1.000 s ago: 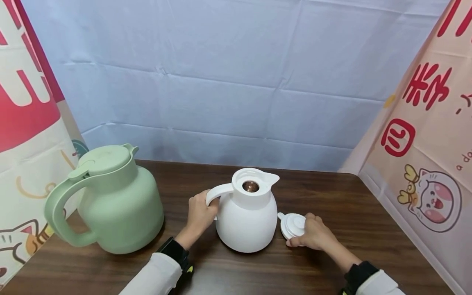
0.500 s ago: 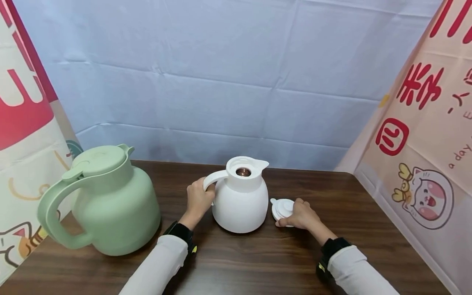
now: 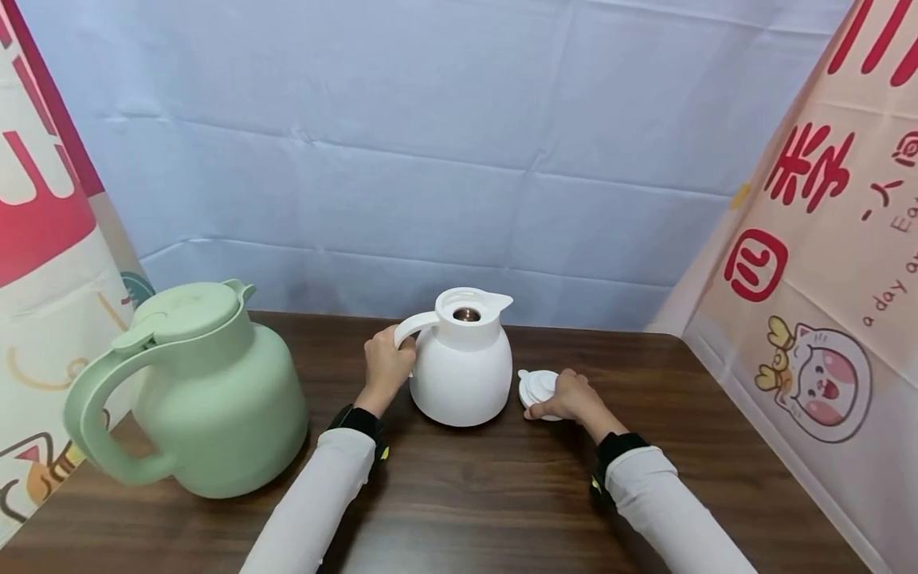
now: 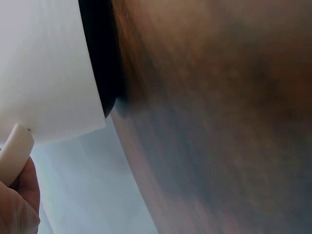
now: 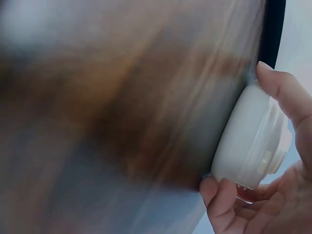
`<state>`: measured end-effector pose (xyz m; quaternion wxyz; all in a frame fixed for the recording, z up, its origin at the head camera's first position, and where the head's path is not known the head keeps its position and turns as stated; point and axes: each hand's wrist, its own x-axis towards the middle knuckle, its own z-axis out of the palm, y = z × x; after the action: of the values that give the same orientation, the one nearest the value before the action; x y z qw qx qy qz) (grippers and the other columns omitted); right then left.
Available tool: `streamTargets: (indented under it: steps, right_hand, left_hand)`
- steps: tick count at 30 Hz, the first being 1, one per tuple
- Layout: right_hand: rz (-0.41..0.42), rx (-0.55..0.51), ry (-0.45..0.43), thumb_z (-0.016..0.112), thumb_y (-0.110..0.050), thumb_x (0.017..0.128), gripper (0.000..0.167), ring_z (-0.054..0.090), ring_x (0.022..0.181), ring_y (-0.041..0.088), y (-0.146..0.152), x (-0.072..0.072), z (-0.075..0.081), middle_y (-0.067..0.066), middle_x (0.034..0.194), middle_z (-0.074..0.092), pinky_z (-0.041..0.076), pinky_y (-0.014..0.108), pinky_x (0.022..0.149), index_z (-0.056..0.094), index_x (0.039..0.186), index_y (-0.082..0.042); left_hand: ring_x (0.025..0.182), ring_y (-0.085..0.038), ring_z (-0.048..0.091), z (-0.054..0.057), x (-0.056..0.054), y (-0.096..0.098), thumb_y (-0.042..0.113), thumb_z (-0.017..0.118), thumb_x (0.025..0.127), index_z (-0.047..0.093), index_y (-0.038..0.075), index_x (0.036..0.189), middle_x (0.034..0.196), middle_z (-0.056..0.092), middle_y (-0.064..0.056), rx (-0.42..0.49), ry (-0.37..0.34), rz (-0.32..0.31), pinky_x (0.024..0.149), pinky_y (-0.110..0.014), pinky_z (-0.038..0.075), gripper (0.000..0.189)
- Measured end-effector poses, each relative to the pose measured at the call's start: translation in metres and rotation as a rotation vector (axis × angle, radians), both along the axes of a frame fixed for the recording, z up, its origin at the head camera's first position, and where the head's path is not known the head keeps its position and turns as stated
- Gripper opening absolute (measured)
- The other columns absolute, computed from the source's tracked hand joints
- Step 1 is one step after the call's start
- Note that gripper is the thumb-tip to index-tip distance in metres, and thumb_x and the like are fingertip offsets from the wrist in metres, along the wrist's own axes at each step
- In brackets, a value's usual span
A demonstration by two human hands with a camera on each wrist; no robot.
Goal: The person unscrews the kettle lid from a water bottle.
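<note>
A white thermal jug stands upright on the table, its top uncovered and a copper-coloured opening showing. My left hand grips its handle on the left side; the left wrist view shows the handle's lower end by the curled fingers. To the right of the jug lies its round white lid. My right hand holds this lid by the rim, thumb on one side and fingers on the other, as the right wrist view shows with the lid close to the tabletop.
At the left stands a larger green thermal jug with its lid on and its handle towards the left. A pale cloth hangs behind the brown wooden table. Printed cloths hang at the left and right sides.
Both hands, the white jug and the lid sit higher in the head view than before, farther back on the table. The holds look the same; the view has shifted slightly.
</note>
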<state>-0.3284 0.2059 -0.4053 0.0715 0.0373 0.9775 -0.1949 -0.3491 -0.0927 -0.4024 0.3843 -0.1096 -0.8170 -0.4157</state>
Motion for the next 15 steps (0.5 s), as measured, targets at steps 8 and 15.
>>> streamTargets:
  steps: [8,15]
  right_hand:
    - [-0.041,0.025,-0.021,0.08,-0.049,0.061,0.104,0.05,0.089,0.038,-0.005,-0.022,0.004,0.033,0.106,0.044,0.047,0.045,0.073,0.033,0.122,0.02]
    - [-0.082,-0.005,-0.038,0.079,-0.048,0.064,0.106,0.048,0.097,0.042,-0.01,-0.038,0.001,0.036,0.115,0.039,0.044,0.047,0.081,0.027,0.127,0.02]
  left_hand:
    - [0.044,-0.018,0.029,0.003,-0.017,0.005,-0.005,0.054,0.076,0.048,0.005,0.059,0.049,0.042,-0.006,0.005,-0.057,0.018,0.047,-0.032,0.031,0.02]
    - [0.043,-0.021,0.034,0.001,-0.027,0.013,-0.003,0.054,0.079,0.045,0.006,0.059,0.049,0.039,-0.006,0.034,-0.085,0.071,0.048,-0.033,0.031,0.025]
